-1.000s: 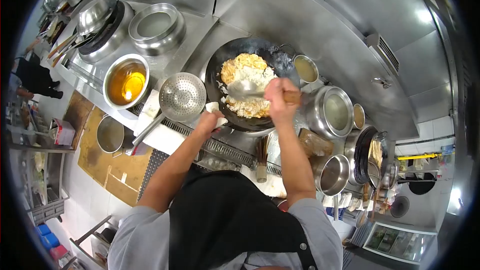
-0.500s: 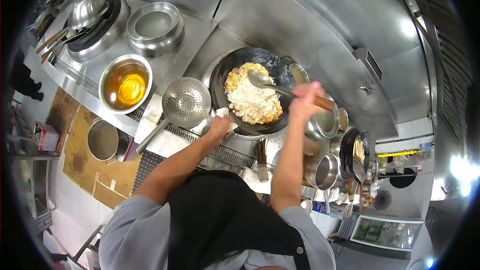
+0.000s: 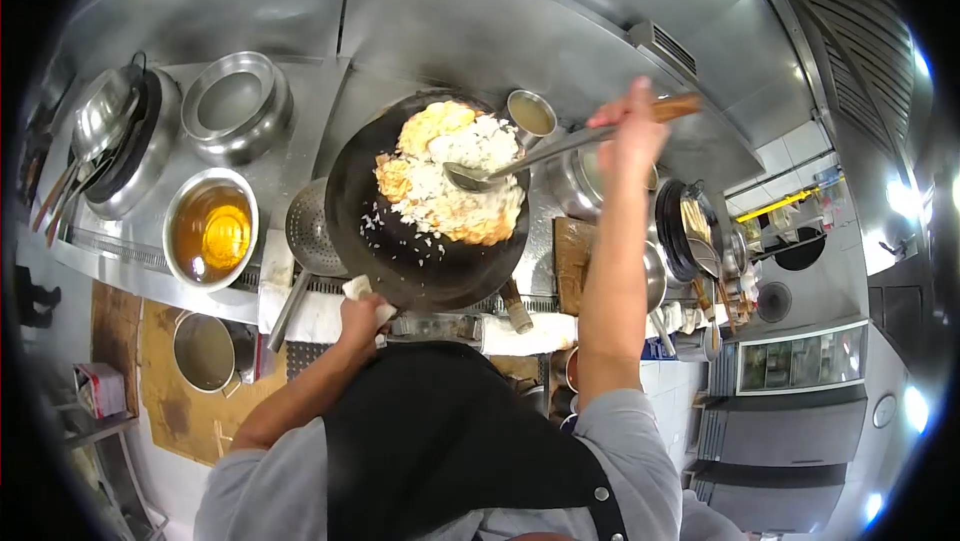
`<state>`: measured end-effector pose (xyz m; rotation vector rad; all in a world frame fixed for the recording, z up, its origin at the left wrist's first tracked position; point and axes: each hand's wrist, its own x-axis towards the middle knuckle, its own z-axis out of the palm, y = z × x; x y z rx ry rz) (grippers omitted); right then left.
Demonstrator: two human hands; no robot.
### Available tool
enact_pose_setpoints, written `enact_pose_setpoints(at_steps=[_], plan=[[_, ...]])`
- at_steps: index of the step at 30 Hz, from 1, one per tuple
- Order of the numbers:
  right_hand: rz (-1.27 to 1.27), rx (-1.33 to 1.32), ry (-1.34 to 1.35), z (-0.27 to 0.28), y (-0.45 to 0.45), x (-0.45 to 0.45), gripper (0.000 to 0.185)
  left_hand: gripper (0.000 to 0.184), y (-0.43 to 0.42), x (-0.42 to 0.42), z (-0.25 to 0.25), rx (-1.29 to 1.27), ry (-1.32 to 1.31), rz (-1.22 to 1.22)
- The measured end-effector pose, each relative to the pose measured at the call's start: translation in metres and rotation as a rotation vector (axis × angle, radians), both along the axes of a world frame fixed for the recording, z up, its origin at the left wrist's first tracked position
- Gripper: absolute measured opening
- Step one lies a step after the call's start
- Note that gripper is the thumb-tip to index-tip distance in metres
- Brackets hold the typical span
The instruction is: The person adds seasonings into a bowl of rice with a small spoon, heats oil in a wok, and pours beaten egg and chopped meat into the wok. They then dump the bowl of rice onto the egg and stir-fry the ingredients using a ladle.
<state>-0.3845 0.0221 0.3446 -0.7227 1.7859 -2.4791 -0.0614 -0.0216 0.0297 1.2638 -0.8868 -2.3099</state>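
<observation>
My left hand (image 3: 358,323) is closed round a folded white cloth (image 3: 357,288) at the near left edge of a black wok (image 3: 430,276). The wok is tilted, with rice and egg (image 3: 465,211) heaped in its far and right part and loose grains scattered on the left. Wrapped round the wooden handle of a metal ladle (image 3: 550,151), my right hand (image 3: 635,131) is above and right of the wok. The ladle's bowl rests among the rice. A perforated strainer (image 3: 310,231) lies just left of the wok, partly hidden by it.
On the left stand a bowl of amber liquid (image 3: 212,231) and a steel pot (image 3: 235,106). A small container of liquid (image 3: 532,113) sits beyond the wok. A wooden block (image 3: 573,266), a brush (image 3: 516,307) and several pans (image 3: 690,226) are to the right.
The wok has come nearer to me and tilted, with my left hand on its edge. The rice has shifted, and some has scattered. The ladle remains in my right hand; the camera view has turned.
</observation>
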Motion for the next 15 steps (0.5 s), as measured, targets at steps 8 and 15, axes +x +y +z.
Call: enact_pose_setpoints(at_steps=[8,15], plan=[[0.042,-0.006,0.069,-0.118,-0.033,0.036,0.040,0.011,-0.050,-0.085,-0.031,-0.083,0.038,-0.194],[0.030,-0.149,0.057,0.001,0.041,0.030,0.039,0.013,0.002,0.000,-0.004,-0.057,0.060,-0.012]])
